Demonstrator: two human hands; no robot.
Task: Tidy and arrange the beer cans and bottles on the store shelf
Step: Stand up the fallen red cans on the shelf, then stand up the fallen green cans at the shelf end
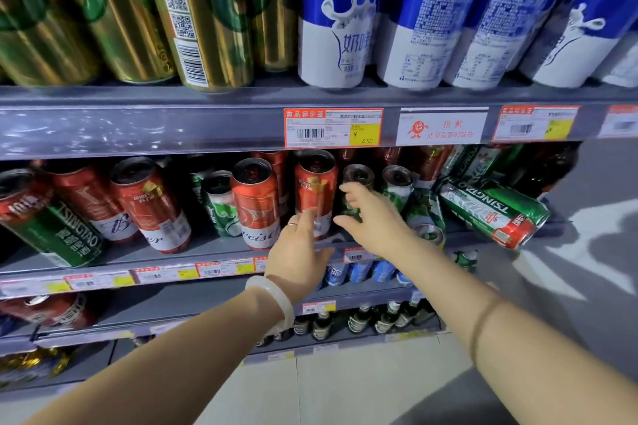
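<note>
You had both hands open and empty, your left hand (298, 252) at seven o'clock of the red can (316, 193) on the middle shelf (138, 252), your right hand (371, 217) at four o'clock; a careless nudge could have toppled neighbouring cans.

Lighting's bright & even from my feed, prob overhead store lights. Glare streaks run down the gold cans (114, 10) and blue cans (445, 10) up top. Shelf interior w/ the red cans (255, 200) sits dimmer. Dark shadow patches on the floor (604, 235) at right. Heavy wide-angle bending at edges; overall soft, text smeared.
</note>
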